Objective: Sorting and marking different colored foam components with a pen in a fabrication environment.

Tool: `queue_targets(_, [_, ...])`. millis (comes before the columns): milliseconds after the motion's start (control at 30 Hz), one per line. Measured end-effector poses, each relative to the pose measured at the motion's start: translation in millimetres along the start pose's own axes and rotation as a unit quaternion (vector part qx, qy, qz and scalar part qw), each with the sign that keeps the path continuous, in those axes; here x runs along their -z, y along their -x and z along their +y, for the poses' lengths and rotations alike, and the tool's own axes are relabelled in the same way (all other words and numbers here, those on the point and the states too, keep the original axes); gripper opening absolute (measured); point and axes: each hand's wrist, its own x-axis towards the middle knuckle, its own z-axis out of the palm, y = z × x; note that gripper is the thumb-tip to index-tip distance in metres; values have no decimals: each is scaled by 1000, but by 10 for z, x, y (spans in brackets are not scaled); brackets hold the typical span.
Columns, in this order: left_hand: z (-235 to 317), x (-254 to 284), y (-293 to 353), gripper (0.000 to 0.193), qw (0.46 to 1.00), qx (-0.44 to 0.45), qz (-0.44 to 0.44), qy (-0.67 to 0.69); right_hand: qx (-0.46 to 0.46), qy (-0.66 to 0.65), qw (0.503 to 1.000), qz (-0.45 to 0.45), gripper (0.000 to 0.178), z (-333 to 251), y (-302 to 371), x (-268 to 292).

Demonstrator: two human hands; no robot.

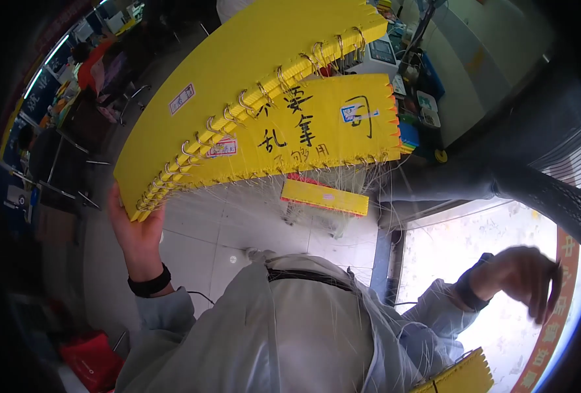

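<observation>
My left hand (140,226) grips the lower left end of a long yellow board (218,59), apparently a stack of thin layers. Curved metal hooks line the board's edge in a row, and the board stands tilted up in front of me. Behind it, a second yellow board (333,134) bears black handwriting, a notched right end and fine pale threads trailing from its lower edge. My right hand (519,278) is raised at the right, away from the boards. Its fingers are bent and a little smeared; whether they hold a thread I cannot make out.
A smaller yellow strip with red edges (326,198) lies beyond the threads. Another yellow board (460,376) is near my right side. A red bag (92,360) sits at lower left. Chairs and a person in orange (96,69) are at far left. A bright window (480,262) is at right.
</observation>
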Motion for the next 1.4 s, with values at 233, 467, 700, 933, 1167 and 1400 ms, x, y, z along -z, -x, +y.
queue_targets(233, [-87, 92, 88, 32, 1000, 20, -10, -8, -205, 600, 762, 132, 41, 690, -398, 180])
queue_targets(467, [-123, 50, 98, 32, 999, 28, -17, -12, -280, 597, 751, 38, 45, 1212, -492, 236])
queue_targets(700, [-129, 136, 52, 32, 991, 66, -107, 41, -134, 649, 748, -33, 43, 1378, -471, 356])
queue_targets(933, [-154, 112, 40, 31, 991, 74, -103, 45, -162, 588, 790, 59, 9, 1435, -331, 343])
queue_targets(1167, [-181, 26, 40, 31, 999, 36, -10, 13, -242, 620, 733, 143, 6, 1219, -125, 320])
queue_targets(1400, [-70, 247, -94, 33, 999, 18, -19, 39, -431, 379, 810, 117, 9, 581, 80, 308])
